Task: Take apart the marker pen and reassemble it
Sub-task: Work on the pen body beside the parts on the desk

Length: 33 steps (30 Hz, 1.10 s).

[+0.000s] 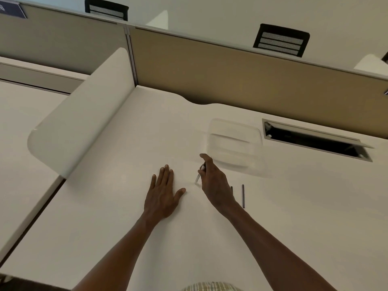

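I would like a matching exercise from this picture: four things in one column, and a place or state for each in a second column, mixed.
Things
1. left hand
2. right hand
3. clear plastic tray
4. thin dark rod

Places or states
A. lies on the desk to the right of the right hand
B. rests flat on the desk, palm down, fingers spread
C. holds the white marker body, tip toward the desk
D. sits beyond the right hand, next to the open cable slot

Pairs: 1-B, 2-C, 3-D, 4-A
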Available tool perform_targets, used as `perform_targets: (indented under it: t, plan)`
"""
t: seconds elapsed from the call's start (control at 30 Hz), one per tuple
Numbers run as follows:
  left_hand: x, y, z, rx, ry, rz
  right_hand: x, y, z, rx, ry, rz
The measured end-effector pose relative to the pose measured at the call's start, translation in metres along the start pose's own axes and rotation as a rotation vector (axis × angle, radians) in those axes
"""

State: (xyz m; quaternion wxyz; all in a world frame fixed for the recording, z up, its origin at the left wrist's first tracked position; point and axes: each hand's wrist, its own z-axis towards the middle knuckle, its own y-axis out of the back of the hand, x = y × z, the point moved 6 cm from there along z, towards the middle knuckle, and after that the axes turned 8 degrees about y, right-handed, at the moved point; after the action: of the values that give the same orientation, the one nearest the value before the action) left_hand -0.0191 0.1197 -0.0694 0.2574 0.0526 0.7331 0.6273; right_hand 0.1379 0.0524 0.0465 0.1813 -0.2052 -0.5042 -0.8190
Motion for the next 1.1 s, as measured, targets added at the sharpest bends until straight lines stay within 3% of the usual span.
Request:
perform_targets:
  t: [0.17, 0.43, 1.1]
  plan:
    - [0.0, -0.001, 0.0, 0.004, 0.001, 0.012, -0.002, 0.005, 0.008, -0.064, -0.021, 0.024]
    - [0.0, 0.0, 0.0, -0.002, 0.001, 0.011, -0.007, -0.013, 0.0, 0.078, 0.028, -0.031]
    - [-0.002, 0.004, -0.001, -0.006, -0.003, 0.013, -0.009, -0.01, 0.004, 0.045, -0.013, -0.004]
